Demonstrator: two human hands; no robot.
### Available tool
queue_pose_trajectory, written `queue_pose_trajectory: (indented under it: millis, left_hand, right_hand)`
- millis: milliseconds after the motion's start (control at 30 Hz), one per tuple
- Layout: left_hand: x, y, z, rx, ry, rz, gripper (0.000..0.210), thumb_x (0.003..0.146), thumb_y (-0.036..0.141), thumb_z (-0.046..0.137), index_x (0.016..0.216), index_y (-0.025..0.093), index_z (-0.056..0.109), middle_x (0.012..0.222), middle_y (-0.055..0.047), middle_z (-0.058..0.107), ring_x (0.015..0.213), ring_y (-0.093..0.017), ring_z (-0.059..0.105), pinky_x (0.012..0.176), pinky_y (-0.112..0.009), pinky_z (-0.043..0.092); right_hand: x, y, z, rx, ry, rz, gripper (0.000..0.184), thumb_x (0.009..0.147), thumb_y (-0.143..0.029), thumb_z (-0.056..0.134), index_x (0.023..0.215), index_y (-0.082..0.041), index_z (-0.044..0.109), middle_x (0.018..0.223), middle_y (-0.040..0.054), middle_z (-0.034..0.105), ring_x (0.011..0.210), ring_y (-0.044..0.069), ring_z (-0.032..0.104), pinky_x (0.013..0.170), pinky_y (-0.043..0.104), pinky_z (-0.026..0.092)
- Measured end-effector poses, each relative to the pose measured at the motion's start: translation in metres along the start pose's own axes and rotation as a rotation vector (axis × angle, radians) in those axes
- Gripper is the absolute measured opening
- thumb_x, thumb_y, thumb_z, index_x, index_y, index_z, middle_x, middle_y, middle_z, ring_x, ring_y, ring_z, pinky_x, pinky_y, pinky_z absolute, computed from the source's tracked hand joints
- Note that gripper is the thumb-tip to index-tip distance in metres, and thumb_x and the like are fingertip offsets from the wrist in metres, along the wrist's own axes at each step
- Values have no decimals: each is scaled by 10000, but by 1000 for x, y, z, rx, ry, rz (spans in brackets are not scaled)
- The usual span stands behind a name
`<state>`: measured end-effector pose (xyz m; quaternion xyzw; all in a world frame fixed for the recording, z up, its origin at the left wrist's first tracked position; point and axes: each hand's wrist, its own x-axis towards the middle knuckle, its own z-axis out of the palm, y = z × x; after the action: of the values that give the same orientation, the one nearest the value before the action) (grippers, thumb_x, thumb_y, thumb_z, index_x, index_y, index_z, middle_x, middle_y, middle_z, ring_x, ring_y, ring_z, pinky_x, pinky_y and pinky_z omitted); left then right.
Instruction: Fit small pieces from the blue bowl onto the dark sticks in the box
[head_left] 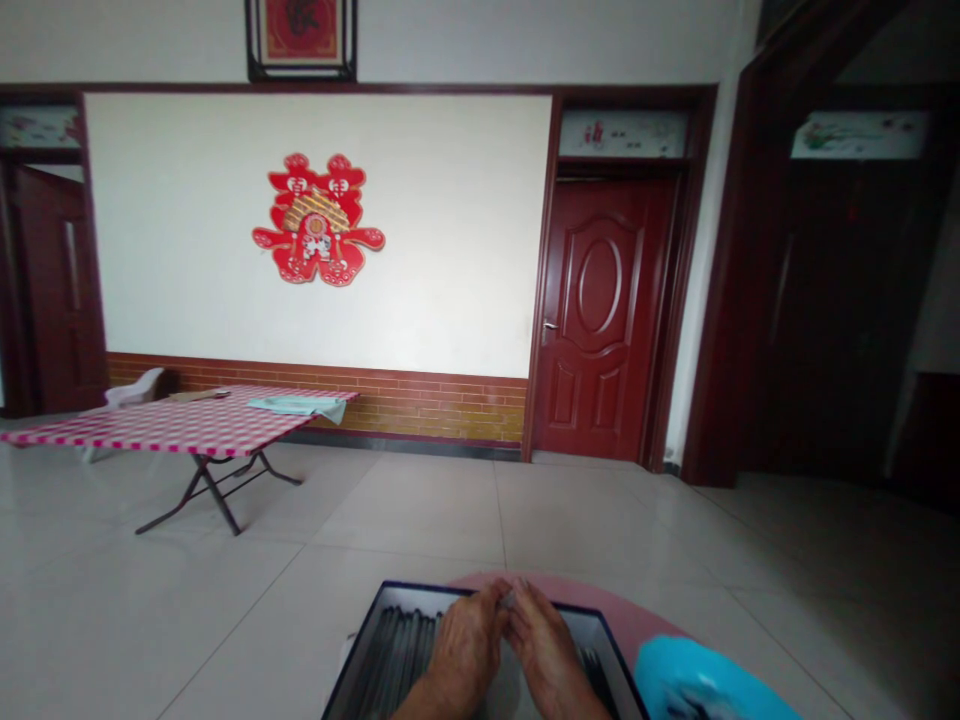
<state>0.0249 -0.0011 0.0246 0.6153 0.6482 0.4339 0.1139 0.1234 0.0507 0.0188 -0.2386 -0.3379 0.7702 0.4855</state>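
My left hand (pixel 466 640) and my right hand (pixel 546 645) meet at the fingertips over an open box (pixel 421 599) with a dark rim and pale inner walls. The fingers of both hands are closed in a pinch. A small pale bit shows between the fingertips, too small to name. Inside the box, several thin dark rods (pixel 397 645) lie side by side to the left of my hands. More dark rods (pixel 592 668) show at the right, partly hidden by my right hand.
The box stands on a pink round surface (pixel 622 607). A bright blue basin (pixel 701 672) with dark things in it is at the right. Farther off are a folding table (pixel 172 425) with a checked cover, a pale chair (pixel 139 388) and a red door (pixel 600 320).
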Motion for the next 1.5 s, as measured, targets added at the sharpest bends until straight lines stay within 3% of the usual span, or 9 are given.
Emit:
queue_pose_trajectory:
  millis: [133,267,400,600,833,1000,1133,1267,1500]
  left_hand:
    - [6,13,-6,-583,-206,-270,292,782,424,476,787,158,597,508,28,503,370,-87,410,363,-194,287]
    - [8,17,-15,-948,-354,-368,372,682,510,610,803,161,567,502,68,458,334,-43,321,315,-163,195]
    - [6,11,-12,-782,-255,-256,406,735,538,541,839,148,588,507,62,473,344,-53,346,329,-167,236]
    - [2,-1,-2,-82,40,-26,167,806,261,477,841,180,618,738,-23,650,682,-154,599,623,-233,440]
    - [-4,-9,0,384,72,142,295,855,177,393,1099,174,558,957,-103,653,895,-214,613,755,-308,463]
    - [0,-5,1,118,50,89,242,842,254,420,987,192,604,833,-72,668,767,-191,632,668,-268,460]
    - [5,2,0,-482,-141,-249,326,760,478,492,704,170,582,496,22,512,373,-101,441,377,-210,319]
    - [7,8,-6,-901,-322,-444,451,589,594,637,646,154,561,502,43,474,342,-50,343,326,-181,211]
    - [7,-1,2,-614,-194,-261,415,705,566,534,759,159,599,512,48,497,392,-84,404,395,-200,290]
  right_hand:
    - [-4,-12,7,-30,-100,-9,286,570,-404,768,704,-174,665,769,56,708,663,180,635,585,278,471]
    - [-7,-19,13,-18,-262,27,277,658,-439,697,729,-174,659,752,55,700,508,147,579,496,285,437]
    - [-3,-13,10,36,-187,54,309,633,-427,724,817,-185,666,853,62,710,641,177,629,518,272,446]
    - [1,-5,2,47,-64,105,346,568,-396,773,793,-149,683,839,76,722,807,204,652,687,291,491]
    - [1,1,-2,57,-12,44,354,512,-376,802,772,-173,675,797,51,725,746,199,659,679,301,495]
    - [4,2,-3,18,16,-4,333,531,-374,791,762,-168,669,790,49,719,750,199,655,678,297,488]
    - [0,-5,3,-20,-73,-24,331,578,-437,749,724,-152,662,681,43,693,614,178,631,572,277,464]
    - [-6,-16,11,-34,-190,-2,331,647,-474,691,696,-148,657,638,32,667,520,145,584,537,271,445]
    - [-5,-12,10,17,-190,89,349,663,-482,679,806,-164,665,749,48,704,560,160,621,558,290,477]
